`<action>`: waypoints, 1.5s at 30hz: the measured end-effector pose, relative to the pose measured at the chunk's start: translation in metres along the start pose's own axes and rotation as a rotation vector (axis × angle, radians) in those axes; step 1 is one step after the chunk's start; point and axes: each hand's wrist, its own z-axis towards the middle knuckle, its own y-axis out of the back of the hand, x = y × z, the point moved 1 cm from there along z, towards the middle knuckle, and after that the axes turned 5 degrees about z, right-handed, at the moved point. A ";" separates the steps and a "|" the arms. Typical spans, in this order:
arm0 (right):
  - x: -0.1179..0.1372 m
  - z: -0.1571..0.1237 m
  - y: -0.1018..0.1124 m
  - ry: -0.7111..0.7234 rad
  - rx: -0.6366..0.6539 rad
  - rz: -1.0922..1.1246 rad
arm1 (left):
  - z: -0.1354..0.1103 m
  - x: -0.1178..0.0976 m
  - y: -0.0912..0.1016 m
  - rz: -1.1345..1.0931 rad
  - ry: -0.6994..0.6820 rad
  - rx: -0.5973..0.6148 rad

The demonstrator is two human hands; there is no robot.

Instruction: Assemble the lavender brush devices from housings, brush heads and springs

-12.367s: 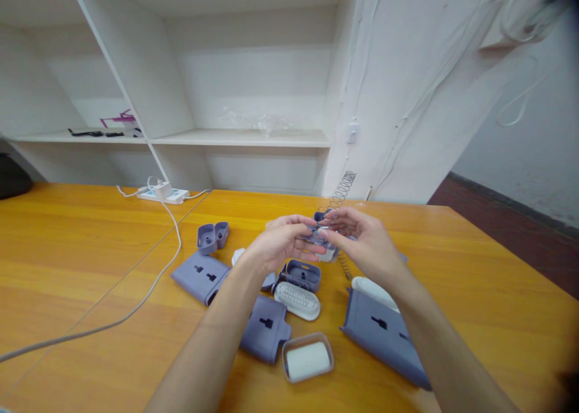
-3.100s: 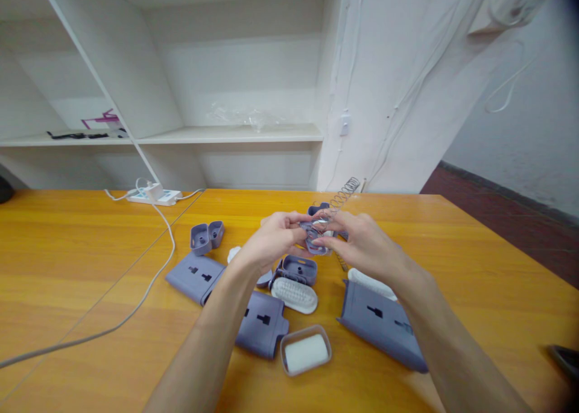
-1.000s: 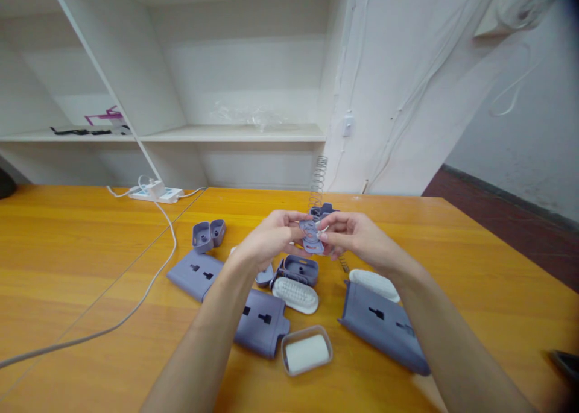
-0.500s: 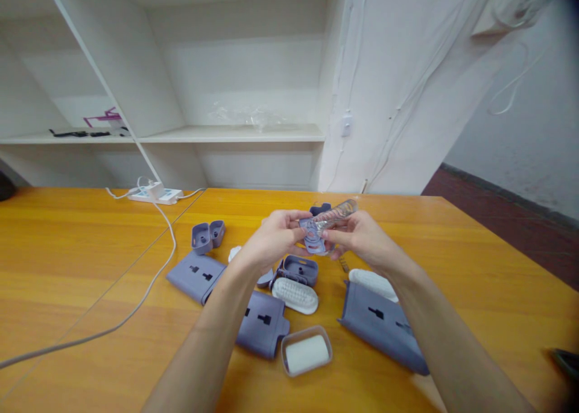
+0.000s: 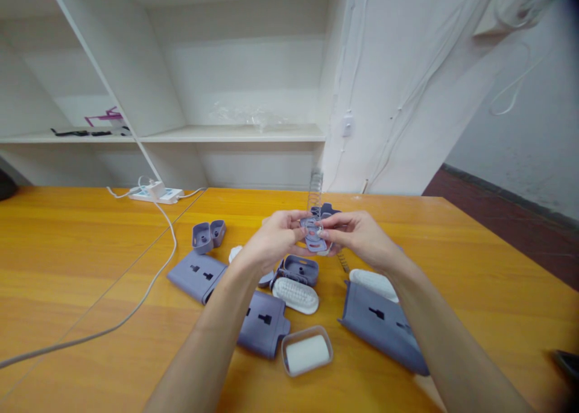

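Observation:
In front of me, my left hand (image 5: 277, 237) is closed on a small purple-grey plastic piece (image 5: 316, 244) with a slot near its lower edge. A metal coil spring (image 5: 315, 191) stands upright on that piece. My right hand (image 5: 364, 238) pinches the lower end of the spring, its other fingers at the right side of the piece. A purple-grey part (image 5: 329, 208) shows partly behind the hands. Below them lie a purple-grey open case (image 5: 302, 271) and a white bristled oval brush head (image 5: 295, 296).
Purple-grey covers with black cut-outs lie left (image 5: 195, 275), centre (image 5: 262, 324) and right (image 5: 380, 322). Nearby are a clear tub (image 5: 307, 372) with a white block, another spring (image 5: 343, 261), a white oval piece (image 5: 373, 284) and small purple-grey cups (image 5: 202, 238). A power strip (image 5: 156, 195) and cable lie left.
The spring has swung from leaning right to standing upright. My right fingers have shifted down to its lower end, while my left hand stays on the plastic piece.

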 end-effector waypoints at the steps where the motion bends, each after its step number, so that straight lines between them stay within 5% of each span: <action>1: 0.000 0.000 0.000 0.000 -0.002 -0.009 | 0.000 0.000 0.000 0.001 0.004 0.003; 15: -0.003 0.001 0.003 0.042 0.114 -0.074 | 0.003 0.001 0.001 -0.089 0.045 0.015; 45: -0.004 0.002 0.005 0.122 -0.009 -0.093 | 0.004 0.001 0.005 -0.195 -0.002 0.003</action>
